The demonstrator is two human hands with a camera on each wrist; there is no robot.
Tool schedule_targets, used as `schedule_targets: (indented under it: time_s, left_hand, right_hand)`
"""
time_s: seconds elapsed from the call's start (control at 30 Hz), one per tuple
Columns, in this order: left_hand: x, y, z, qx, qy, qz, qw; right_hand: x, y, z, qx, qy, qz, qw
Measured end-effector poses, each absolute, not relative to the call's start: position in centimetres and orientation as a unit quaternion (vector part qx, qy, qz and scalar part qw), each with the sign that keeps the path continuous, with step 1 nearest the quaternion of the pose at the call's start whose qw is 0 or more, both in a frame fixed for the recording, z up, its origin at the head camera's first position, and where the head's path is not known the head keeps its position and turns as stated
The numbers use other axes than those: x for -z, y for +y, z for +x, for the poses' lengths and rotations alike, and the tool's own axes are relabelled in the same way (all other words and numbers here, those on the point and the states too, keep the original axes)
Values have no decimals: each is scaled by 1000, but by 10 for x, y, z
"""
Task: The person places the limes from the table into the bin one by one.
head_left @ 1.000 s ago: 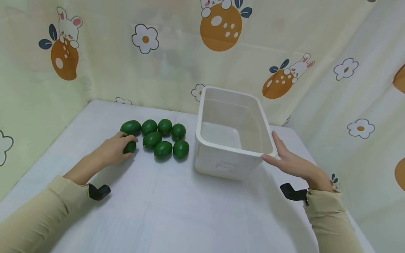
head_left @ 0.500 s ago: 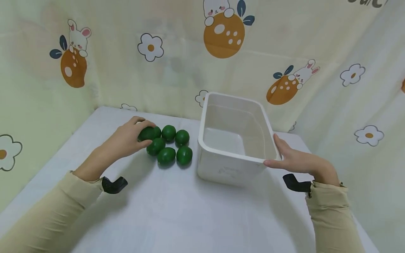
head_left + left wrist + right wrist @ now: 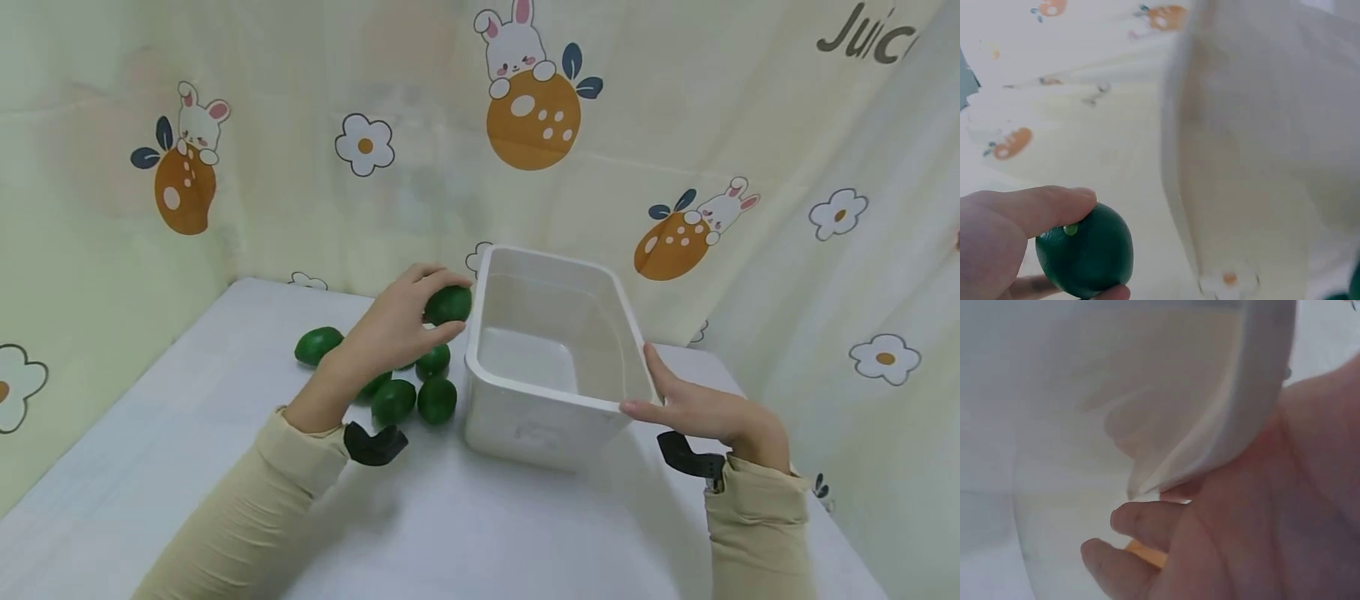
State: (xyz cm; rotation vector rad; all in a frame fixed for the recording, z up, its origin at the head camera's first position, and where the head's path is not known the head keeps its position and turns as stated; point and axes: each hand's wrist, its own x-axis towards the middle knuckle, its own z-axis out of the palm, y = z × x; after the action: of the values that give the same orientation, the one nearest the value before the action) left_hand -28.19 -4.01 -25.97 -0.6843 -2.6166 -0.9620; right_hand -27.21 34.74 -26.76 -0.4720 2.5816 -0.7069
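My left hand (image 3: 393, 321) holds a dark green lime (image 3: 448, 305) between thumb and fingers, just beside the left rim of a white plastic bin (image 3: 551, 421). In the left wrist view the held lime (image 3: 1088, 253) shows a pale green stem end, and the bin wall is close on the right. My right hand (image 3: 701, 410) rests at the bin's near right corner, thumb at the front rim and fingers along the right side. Its fingers (image 3: 1141, 525) look straight in the right wrist view. Nothing shows on the bin's visible floor.
Several limes lie on the white-covered table (image 3: 495, 533) left of the bin, partly hidden by my left hand; among them are a front lime (image 3: 393, 402) and a lime standing apart at left (image 3: 318, 345). A patterned curtain (image 3: 420, 200) hangs behind the table.
My left hand has lifted a lime from the group and carried it right, over the other limes, to the bin's left rim. My right hand has stayed at the bin's corner.
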Motion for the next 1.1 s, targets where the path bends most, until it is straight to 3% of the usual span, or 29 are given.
schedule_targets:
  time_s: [0.33,0.73,1.1]
  left_hand:
    - [262,-8,-280,387,-872,-273,119]
    - [253,6,-288,380,-865,-295,144]
    - [282,29,-306,390,-853,-312,155]
  right_hand:
    - [289,344,-266,276,929,-152,192]
    - [270,342,-275,268,929,-178,181]
    - [273,341,-273,266,930,-169,188]
